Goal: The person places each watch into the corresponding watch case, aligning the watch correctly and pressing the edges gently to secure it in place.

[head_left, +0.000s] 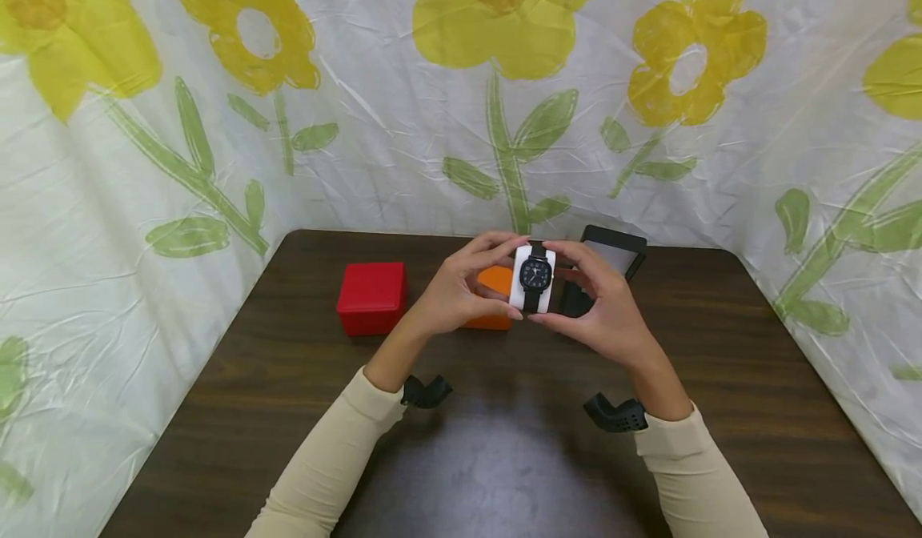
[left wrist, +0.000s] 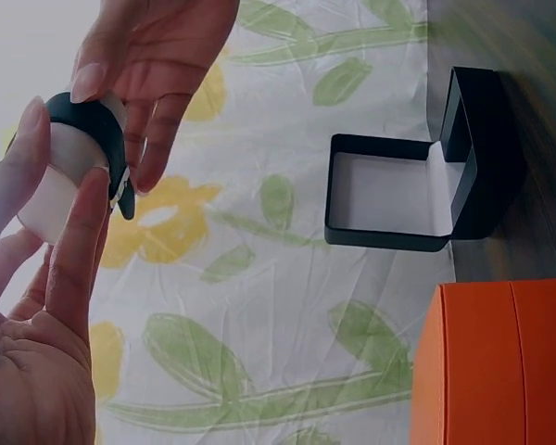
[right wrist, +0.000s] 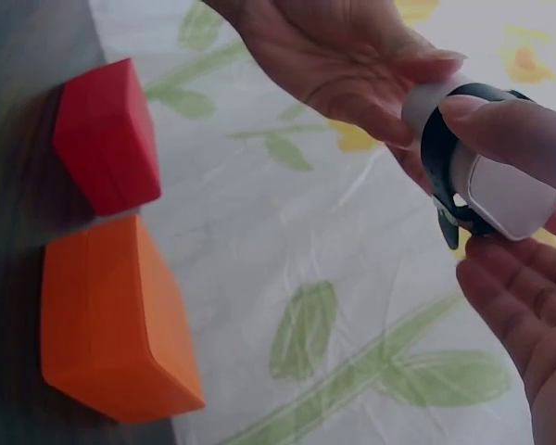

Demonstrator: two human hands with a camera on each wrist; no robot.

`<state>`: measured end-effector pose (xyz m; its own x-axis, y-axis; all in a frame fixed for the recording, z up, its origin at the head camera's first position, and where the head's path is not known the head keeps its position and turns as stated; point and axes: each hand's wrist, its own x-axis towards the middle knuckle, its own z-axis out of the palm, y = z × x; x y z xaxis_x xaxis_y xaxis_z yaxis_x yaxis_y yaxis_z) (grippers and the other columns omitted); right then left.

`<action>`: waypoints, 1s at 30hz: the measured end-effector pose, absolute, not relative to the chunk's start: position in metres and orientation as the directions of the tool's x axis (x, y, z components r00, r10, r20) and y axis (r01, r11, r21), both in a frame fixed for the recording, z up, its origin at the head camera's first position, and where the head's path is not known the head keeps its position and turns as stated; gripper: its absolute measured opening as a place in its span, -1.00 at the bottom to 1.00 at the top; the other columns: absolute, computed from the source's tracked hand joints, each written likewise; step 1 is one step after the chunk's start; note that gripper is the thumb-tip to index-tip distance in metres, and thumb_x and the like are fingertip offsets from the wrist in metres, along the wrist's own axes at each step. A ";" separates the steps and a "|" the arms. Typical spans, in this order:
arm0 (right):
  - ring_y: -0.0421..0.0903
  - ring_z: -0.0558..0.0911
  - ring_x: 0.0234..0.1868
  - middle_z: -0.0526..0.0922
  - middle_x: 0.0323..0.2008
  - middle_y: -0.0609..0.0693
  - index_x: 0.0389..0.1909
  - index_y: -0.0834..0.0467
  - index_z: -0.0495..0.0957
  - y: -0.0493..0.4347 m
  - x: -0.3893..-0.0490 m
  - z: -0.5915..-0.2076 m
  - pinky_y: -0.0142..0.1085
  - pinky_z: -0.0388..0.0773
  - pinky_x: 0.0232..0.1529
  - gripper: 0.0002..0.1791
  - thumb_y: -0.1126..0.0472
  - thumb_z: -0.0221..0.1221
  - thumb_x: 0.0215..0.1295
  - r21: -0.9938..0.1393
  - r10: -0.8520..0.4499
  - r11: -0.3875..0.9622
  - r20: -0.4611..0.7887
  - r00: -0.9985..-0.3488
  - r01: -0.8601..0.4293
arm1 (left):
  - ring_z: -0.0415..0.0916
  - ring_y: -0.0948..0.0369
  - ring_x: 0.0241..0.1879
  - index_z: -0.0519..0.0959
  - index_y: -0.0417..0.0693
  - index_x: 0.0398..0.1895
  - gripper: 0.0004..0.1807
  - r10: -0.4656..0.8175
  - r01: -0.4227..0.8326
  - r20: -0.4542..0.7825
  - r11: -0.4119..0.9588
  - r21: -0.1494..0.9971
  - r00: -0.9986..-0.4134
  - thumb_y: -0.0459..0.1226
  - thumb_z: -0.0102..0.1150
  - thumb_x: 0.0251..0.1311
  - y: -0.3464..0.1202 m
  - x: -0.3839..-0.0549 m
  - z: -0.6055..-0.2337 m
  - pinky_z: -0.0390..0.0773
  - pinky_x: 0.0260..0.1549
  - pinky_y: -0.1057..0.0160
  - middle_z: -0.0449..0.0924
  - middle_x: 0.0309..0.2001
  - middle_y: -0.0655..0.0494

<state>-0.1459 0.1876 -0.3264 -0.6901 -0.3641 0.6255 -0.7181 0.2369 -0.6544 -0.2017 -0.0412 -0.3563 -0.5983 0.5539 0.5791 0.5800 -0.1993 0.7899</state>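
A black wristwatch (head_left: 535, 275) with a square dial is strapped round a white watch cushion (head_left: 518, 280), held up above the table with its face toward the head camera. My left hand (head_left: 461, 283) pinches the cushion from the left, thumb below and fingers above. From the right, my right hand (head_left: 603, 306) grips the other side in the same way. In the left wrist view the dark strap (left wrist: 93, 128) wraps the cushion (left wrist: 63, 158), and its loose end sticks out. The right wrist view shows the strap's buckle (right wrist: 461, 211) below the cushion.
A closed red box (head_left: 371, 298) stands on the dark wooden table (head_left: 302, 410) at the left. Behind my left hand sits an orange box (head_left: 495, 280), partly hidden. An open black box (head_left: 612, 248) with a pale lining lies behind my right hand. A flowered cloth (head_left: 389, 138) hangs around the table.
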 end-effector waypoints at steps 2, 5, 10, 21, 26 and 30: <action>-0.14 0.51 0.20 0.50 0.22 0.21 0.31 0.40 0.40 0.188 -0.147 -0.329 -0.25 0.57 0.20 -0.05 0.63 0.53 -0.24 -0.653 -0.361 0.238 0.628 -0.689 -0.719 | 0.51 0.04 0.13 0.36 -0.24 0.45 -0.04 0.557 0.582 0.580 -0.200 0.788 -0.594 -0.60 0.54 -0.13 -0.041 -0.202 -0.356 0.75 -0.28 0.02 0.34 0.33 -0.04; -0.15 0.51 0.20 0.50 0.23 0.19 0.34 0.36 0.40 0.189 -0.149 -0.331 -0.33 0.55 0.20 -0.03 0.62 0.54 -0.24 -0.653 -0.360 0.243 0.626 -0.692 -0.718 | 0.51 0.06 0.12 0.36 -0.23 0.46 -0.04 0.560 0.580 0.577 -0.198 0.790 -0.595 -0.59 0.54 -0.14 -0.041 -0.202 -0.356 0.75 -0.28 0.02 0.34 0.33 -0.04; -0.22 0.52 0.17 0.51 0.23 0.18 0.36 0.33 0.41 0.190 -0.148 -0.331 -0.39 0.53 0.20 -0.02 0.60 0.54 -0.23 -0.645 -0.364 0.264 0.622 -0.693 -0.717 | 0.50 0.05 0.12 0.35 -0.23 0.46 -0.04 0.568 0.572 0.569 -0.199 0.796 -0.594 -0.59 0.53 -0.12 -0.041 -0.202 -0.356 0.75 -0.29 0.02 0.33 0.34 -0.04; -0.24 0.51 0.19 0.51 0.23 0.19 0.34 0.35 0.42 0.191 -0.150 -0.333 -0.13 0.58 0.18 -0.03 0.59 0.56 -0.24 -0.631 -0.357 0.275 0.633 -0.687 -0.725 | 0.50 0.05 0.11 0.37 -0.22 0.45 -0.04 0.555 0.596 0.588 -0.193 0.779 -0.589 -0.57 0.55 -0.14 -0.041 -0.202 -0.357 0.75 -0.29 0.04 0.35 0.35 -0.01; -0.27 0.51 0.18 0.51 0.20 0.28 0.31 0.44 0.40 0.187 -0.143 -0.323 -0.23 0.58 0.18 -0.06 0.63 0.53 -0.23 -0.630 -0.362 0.274 0.633 -0.685 -0.727 | 0.51 0.03 0.10 0.39 -0.22 0.44 -0.05 0.549 0.594 0.583 -0.184 0.783 -0.598 -0.56 0.56 -0.14 -0.040 -0.202 -0.357 0.75 -0.28 0.04 0.36 0.34 0.00; -0.24 0.53 0.18 0.48 0.22 0.30 0.33 0.46 0.38 0.188 -0.144 -0.324 -0.36 0.55 0.19 -0.04 0.64 0.52 -0.23 -0.627 -0.368 0.267 0.635 -0.679 -0.731 | 0.52 0.04 0.09 0.40 -0.22 0.43 -0.08 0.548 0.584 0.569 -0.171 0.794 -0.613 -0.56 0.54 -0.11 -0.040 -0.203 -0.357 0.75 -0.27 0.05 0.36 0.34 0.02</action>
<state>-0.1438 0.1876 -0.3244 -0.6791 -0.3683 0.6350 -0.7315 0.2669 -0.6274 -0.2028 -0.0401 -0.3569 -0.6130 0.5484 0.5688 0.5838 -0.1708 0.7938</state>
